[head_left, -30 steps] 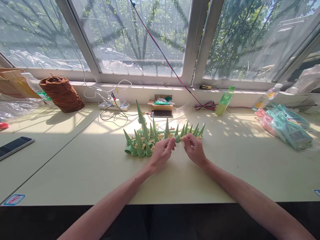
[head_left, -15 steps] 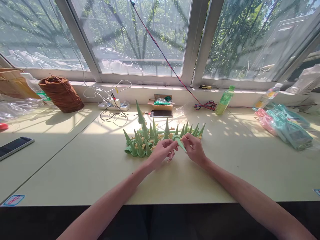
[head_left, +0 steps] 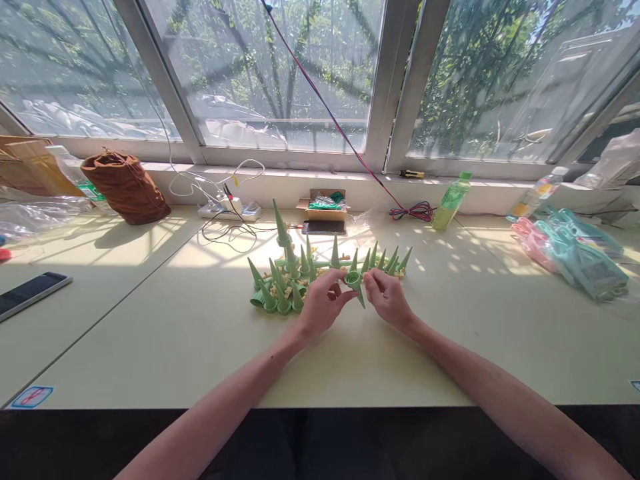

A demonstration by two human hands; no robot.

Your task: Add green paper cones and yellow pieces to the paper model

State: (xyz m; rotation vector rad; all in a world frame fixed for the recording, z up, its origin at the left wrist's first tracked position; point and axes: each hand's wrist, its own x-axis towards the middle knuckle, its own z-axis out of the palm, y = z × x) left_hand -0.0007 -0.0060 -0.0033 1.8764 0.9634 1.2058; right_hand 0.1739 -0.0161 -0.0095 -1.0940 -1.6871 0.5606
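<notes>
A hollow green plastic cone is held just above the table, its open rim facing up toward me and its point slanting down. My left hand pinches it by the rim between thumb and fingers. Close against the right side of the rim is my right hand, its fingertips pressed together; what they hold, if anything, is too small to name. Behind both hands stand several similar green cones, points up, with small yellowish pieces among them. A taller stack of cones rises at the left of the group.
A small open cardboard box and a dark phone lie behind the cones. Farther back are a power strip with cables, a brown bag and a green bottle. Another phone lies left; plastic packets lie right.
The cone has turned so that its open end now faces up toward me. My right fingers have shifted from near its point to beside its rim; my left hand has changed its hold.
</notes>
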